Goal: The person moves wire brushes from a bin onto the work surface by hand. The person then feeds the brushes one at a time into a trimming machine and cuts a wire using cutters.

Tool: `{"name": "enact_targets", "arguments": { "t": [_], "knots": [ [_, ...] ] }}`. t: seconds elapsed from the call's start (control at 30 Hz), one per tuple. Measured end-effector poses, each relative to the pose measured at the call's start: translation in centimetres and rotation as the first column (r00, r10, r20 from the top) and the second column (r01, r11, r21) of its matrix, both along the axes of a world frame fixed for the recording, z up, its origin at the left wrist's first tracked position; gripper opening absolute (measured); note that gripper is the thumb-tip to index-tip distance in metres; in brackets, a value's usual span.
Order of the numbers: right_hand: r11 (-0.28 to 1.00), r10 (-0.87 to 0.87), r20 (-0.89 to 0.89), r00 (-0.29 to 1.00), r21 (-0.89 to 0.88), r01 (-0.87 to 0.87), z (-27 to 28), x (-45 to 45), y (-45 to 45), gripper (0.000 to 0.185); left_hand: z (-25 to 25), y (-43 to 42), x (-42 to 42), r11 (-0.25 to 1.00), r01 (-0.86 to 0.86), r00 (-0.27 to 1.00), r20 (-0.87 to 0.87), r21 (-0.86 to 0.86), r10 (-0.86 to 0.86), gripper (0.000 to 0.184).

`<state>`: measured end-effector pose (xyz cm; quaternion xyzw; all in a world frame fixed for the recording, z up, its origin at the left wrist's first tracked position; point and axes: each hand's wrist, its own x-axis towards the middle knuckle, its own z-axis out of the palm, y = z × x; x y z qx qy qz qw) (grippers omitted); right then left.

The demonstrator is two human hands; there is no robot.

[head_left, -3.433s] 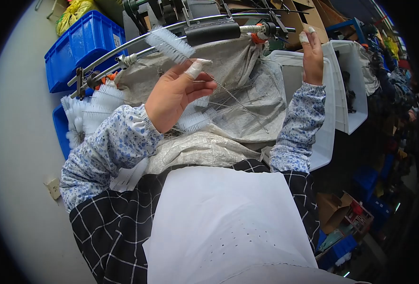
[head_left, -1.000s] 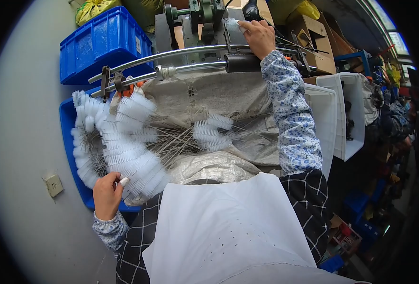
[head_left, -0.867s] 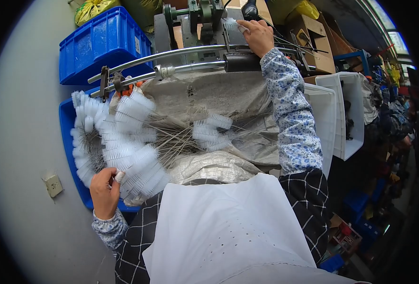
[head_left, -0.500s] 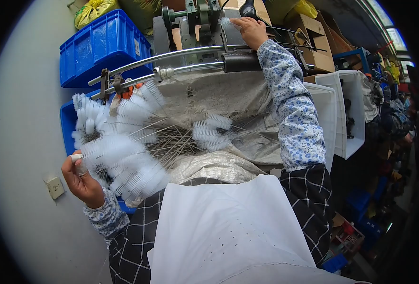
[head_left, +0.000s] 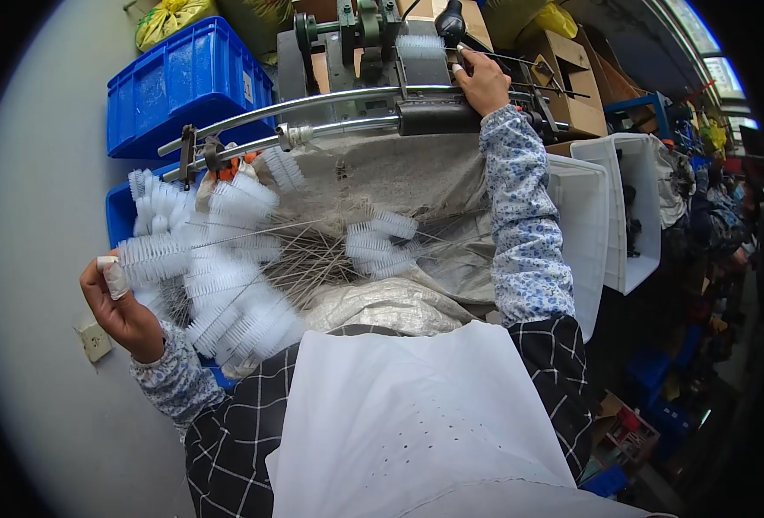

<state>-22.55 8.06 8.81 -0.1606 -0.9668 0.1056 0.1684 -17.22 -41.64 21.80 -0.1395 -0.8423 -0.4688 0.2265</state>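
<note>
On the left, my left hand [head_left: 123, 302], with white wrapping on its fingertips, pinches the bristled end of a white tube brush [head_left: 153, 257]. That brush's thin wire stem runs right over a heap of similar brushes [head_left: 244, 302], their wire stems pointing inward. My right hand [head_left: 483, 84] is at the machine [head_left: 343, 73], below a black lamp head [head_left: 451, 23]; its thumb and forefinger look apart, and nothing shows between them. Left of these fingers, another white bristle brush [head_left: 421, 47] lies across the machine's dark plate.
Two metal rails [head_left: 313, 108] cross in front of the machine. A blue crate [head_left: 170, 95] stands at the back left. White bins [head_left: 632, 207] and cardboard boxes [head_left: 563, 65] are on the right. Cloth sacking [head_left: 399, 164] lies beneath the stems. A wall socket [head_left: 95, 343] is at left.
My left hand has moved left and slightly up, drawing the brush outward from the heap. My right hand has shifted right and down, off the bristles on the machine, which now show fully.
</note>
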Motion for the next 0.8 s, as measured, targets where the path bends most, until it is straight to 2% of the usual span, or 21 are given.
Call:
{"name": "enact_targets", "arguments": {
  "t": [0.27, 0.4, 0.6, 0.8],
  "knots": [
    [0.998, 0.045, -0.009, 0.999, -0.049, -0.045, 0.7, -0.8, -3.5, 0.03, 1.5, -1.9, 0.4, 0.995, -0.023, 0.994, -0.101, 0.094, 0.033, 0.02],
    [0.998, 0.043, -0.018, 0.999, -0.043, -0.043, 0.8, -1.2, -4.8, 0.03, 2.2, -1.0, 0.5, 0.979, -0.099, 0.989, -0.087, 0.178, 0.116, 0.021],
    [0.999, 0.048, -0.01, 0.999, -0.023, -0.048, 0.9, -2.0, -7.6, 0.029, 2.0, -0.2, 0.4, 0.983, -0.045, 0.996, -0.066, 0.178, 0.057, 0.021],
    [0.998, 0.025, 0.085, 0.996, -0.051, -0.021, 1.7, -2.6, -10.3, 0.027, 2.2, 1.5, 0.1, 0.982, 0.021, 0.999, -0.044, 0.187, -0.013, 0.02]
  ]
}}
